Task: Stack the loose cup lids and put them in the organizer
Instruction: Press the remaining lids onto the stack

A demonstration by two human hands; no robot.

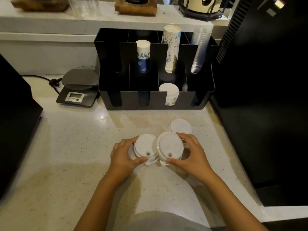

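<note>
Left hand (124,155) and right hand (191,153) each have fingers clamped on a white lid stack (144,146) (170,146), side by side near the counter (75,147) front edge.

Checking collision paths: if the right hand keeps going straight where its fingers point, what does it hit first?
Likely the loose lid on the counter just beyond the right hand, before the organizer; depth is uncertain.

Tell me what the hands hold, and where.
Left hand grips one lid stack by its rim; right hand grips another lid stack by its rim.
</note>
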